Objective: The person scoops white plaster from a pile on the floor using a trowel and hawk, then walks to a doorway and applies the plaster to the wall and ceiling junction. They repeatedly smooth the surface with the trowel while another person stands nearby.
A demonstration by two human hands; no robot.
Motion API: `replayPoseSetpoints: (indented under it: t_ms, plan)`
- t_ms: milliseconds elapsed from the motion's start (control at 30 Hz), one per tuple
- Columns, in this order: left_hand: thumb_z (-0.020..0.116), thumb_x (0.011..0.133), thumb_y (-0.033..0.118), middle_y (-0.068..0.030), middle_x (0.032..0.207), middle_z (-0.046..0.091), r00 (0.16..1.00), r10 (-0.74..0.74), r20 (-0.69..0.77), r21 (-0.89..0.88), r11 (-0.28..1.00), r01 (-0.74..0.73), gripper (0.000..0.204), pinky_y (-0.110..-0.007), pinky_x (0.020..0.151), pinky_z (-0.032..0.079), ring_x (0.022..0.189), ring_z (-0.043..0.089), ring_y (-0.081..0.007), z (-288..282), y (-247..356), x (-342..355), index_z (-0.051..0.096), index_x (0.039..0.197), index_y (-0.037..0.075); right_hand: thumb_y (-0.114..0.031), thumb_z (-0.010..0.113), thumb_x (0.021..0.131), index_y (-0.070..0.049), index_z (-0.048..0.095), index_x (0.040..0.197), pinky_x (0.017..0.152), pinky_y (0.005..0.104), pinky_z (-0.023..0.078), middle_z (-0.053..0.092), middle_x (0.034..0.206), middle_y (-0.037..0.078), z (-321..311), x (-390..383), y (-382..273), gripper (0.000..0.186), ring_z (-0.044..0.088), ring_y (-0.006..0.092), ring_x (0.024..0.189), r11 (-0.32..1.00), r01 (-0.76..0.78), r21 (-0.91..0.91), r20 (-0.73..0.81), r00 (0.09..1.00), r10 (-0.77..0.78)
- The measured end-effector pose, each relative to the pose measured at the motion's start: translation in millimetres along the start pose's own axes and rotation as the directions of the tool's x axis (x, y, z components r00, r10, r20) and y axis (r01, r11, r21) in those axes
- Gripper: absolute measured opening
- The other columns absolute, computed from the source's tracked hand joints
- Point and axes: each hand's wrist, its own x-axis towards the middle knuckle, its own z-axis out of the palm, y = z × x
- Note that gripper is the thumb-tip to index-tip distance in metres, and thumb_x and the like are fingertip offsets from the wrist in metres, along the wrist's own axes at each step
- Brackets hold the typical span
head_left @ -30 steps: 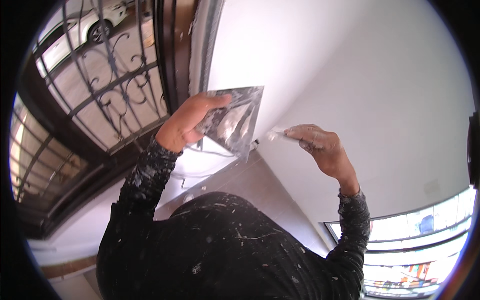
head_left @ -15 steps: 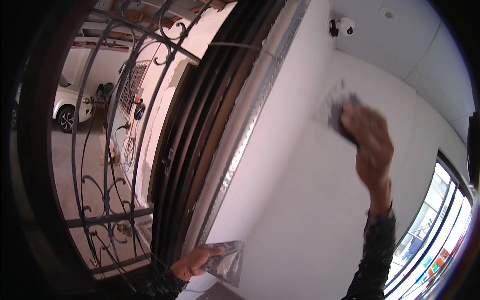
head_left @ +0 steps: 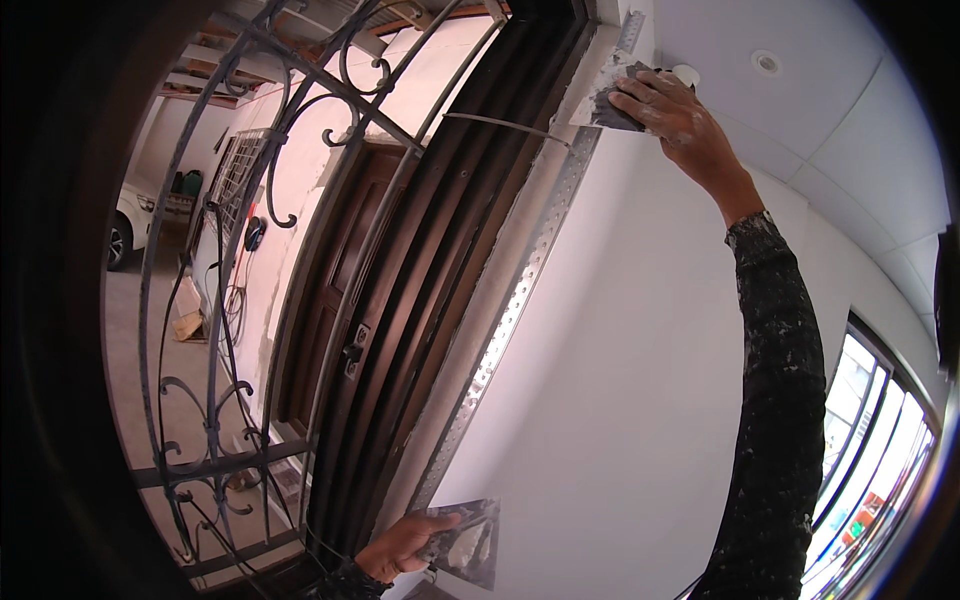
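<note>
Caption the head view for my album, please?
Right hand holds a scraper at the perforated corner bead; left hand grips a paste-smeared plate.

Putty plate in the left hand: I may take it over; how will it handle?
The putty plate is probably stiff, looking flat though the left hand grips one edge. Being thin, it may be light. The smeared white putty could make it slippery.

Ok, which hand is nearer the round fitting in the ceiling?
Right. The right hand is raised high, left of and slightly below the ceiling fitting in view; the left hand is well below it, near the picture's lower edge.
</note>
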Motion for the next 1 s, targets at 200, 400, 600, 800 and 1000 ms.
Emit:
replayPoseSetpoints:
  t_ms: [200,400,600,800,1000]
  plan:
    - [0.063,0.098,0.029,-0.0041,0.097,0.073,0.996,0.014,-0.09,0.056,0.998,-0.009,0.037,-0.015,0.027,0.029,0.064,0.07,-0.0058,2.6,-1.0,0.7,0.062,0.125,0.004,-0.005,0.069,0.083,-0.03,0.063,0.13,0.117,0.0376,0.042,0.062,0.135,-0.008,17.1,4.8,-4.9,0.054,0.053,0.0184,0.13,1.0,0.012,-0.02,0.002,1.0,-0.012]
    - [0.064,0.097,0.03,-0.0015,0.092,0.073,0.997,0.03,-0.071,0.037,0.999,-0.028,0.036,-0.014,0.026,0.027,0.057,0.065,-0.0023,-0.7,-4.3,4.3,0.063,0.124,0.006,0.003,0.064,0.086,-0.035,0.056,0.137,0.119,0.0398,0.039,0.057,0.141,-0.008,29.0,8.2,0.0,0.064,0.05,0.0181,0.134,1.0,0.025,0.006,0.017,1.0,-0.025]
    - [0.065,0.097,0.031,-0.0012,0.092,0.073,0.998,0.018,-0.056,0.038,0.999,-0.016,0.037,-0.014,0.026,0.025,0.054,0.063,-0.0007,-10.6,-10.2,10.8,0.064,0.124,0.006,-0.001,0.064,0.087,-0.03,0.063,0.131,0.116,0.0385,0.043,0.061,0.136,-0.008,31.7,9.0,-1.5,0.052,0.052,0.0195,0.132,0.994,0.081,-0.071,-0.035,0.996,-0.084]
    - [0.065,0.096,0.02,-0.0082,0.105,0.073,0.993,0.112,-0.038,-0.084,0.99,-0.115,0.036,-0.019,0.051,0.056,0.079,0.073,-0.0122,-10.2,-18.1,19.8,0.061,0.126,-0.001,0.0,0.065,0.087,-0.032,0.063,0.129,0.116,0.0398,0.043,0.06,0.137,-0.01,39.8,5.4,0.1,0.053,0.049,0.0197,0.134,0.995,0.061,-0.078,-0.022,0.998,-0.063]
    - [0.065,0.096,0.024,-0.0063,0.104,0.073,0.994,0.08,-0.07,-0.026,0.996,-0.082,0.038,-0.018,0.05,0.055,0.08,0.073,-0.0111,2.4,-9.2,7.2,0.062,0.127,0.001,0.012,0.058,0.086,-0.024,0.061,0.134,0.114,0.0384,0.044,0.058,0.141,-0.004,22.6,-20.5,6.7,0.06,0.046,0.0217,0.137,0.998,0.051,0.026,-0.048,0.998,-0.05]
